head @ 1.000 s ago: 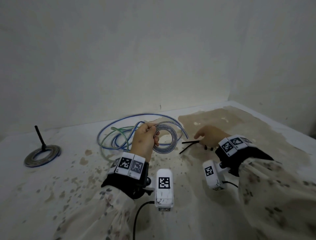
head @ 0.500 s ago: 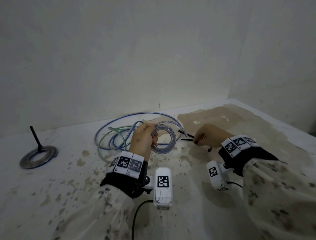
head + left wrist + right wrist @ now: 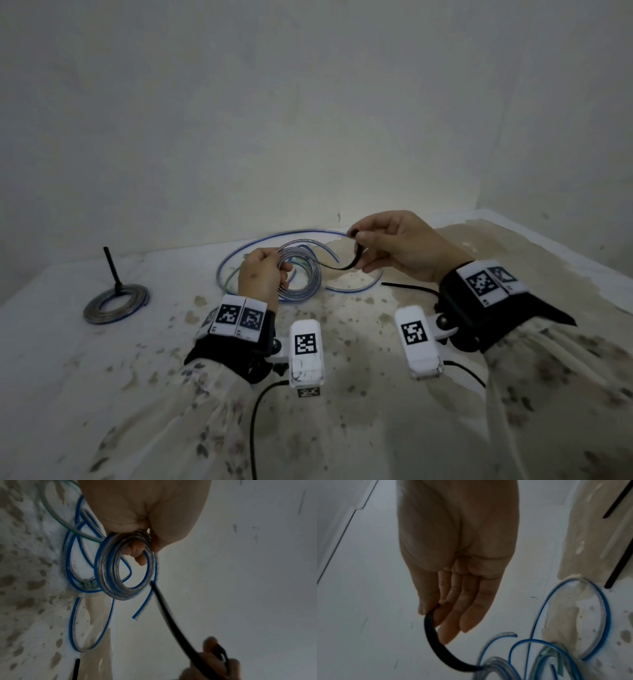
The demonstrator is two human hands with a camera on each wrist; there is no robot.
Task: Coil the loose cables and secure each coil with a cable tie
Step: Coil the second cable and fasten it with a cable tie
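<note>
Two hands, left hand point(image 3: 258, 274) gripping one cable coil point(image 3: 301, 274), right hand point(image 3: 404, 248) pinching one black tie point(image 3: 352, 260)

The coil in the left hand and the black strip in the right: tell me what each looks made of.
Coil: looks like clear, glossy soft plastic sheathing with a blue stripe; it is see-through, with greyish strands that may be wire inside. The left hand grips it.

Black strip: seemingly matte flexible plastic, likely nylon; it curves smoothly without kinking from the right hand that pinches it.
</note>
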